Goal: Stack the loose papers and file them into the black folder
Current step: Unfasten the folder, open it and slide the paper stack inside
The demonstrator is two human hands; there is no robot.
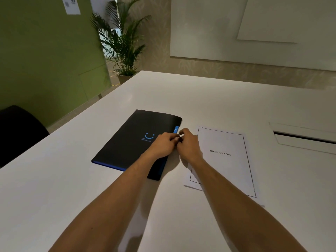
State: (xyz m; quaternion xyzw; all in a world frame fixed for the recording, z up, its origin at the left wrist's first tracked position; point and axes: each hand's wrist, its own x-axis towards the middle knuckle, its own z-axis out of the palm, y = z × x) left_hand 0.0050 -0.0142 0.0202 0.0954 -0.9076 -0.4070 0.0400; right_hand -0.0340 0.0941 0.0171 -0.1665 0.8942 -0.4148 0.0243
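A black folder (131, 140) with blue edging and a blue smiley logo lies closed on the white table (181, 95). To its right lies a stack of white papers (225, 160); the top sheet reads BIBLIOGRAPHY inside a black border. My left hand (163, 144) rests on the folder's right edge, fingers curled. My right hand (189, 144) meets it there, fingertips pinched at the folder's blue clasp (176, 129). My right forearm covers the papers' lower left corner. Whether either hand grips the clasp is hard to tell.
A cable hatch with a dark slot (305, 138) is set into the table at the right. A black chair (18, 131) stands at the left edge. A potted palm (123, 42) and a green wall (45, 51) stand beyond the table.
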